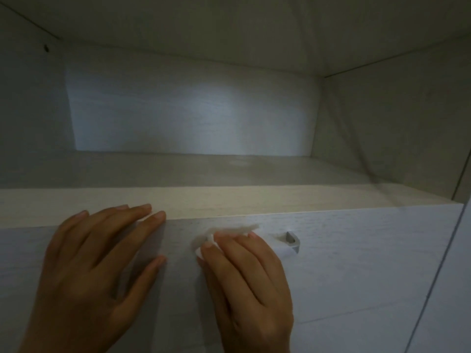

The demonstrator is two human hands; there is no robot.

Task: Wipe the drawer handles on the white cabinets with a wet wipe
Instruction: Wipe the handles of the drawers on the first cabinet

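while l fingers (142,212) lie spread flat on drawer front (356,263), r fingers (229,248) pinch wet wipe (229,230).

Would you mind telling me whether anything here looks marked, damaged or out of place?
A faint round mark on the shelf near the back looks like a dried stain. A dark spot on the left wall may be a hole or dirt.

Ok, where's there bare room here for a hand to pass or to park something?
Free: the shelf floor up to the back panel, and the drawer front right of the handle. Crowded: the rest of that front, where the left hand lies flat and the right hand holds the wet wipe at the handle, a narrow strip between them.
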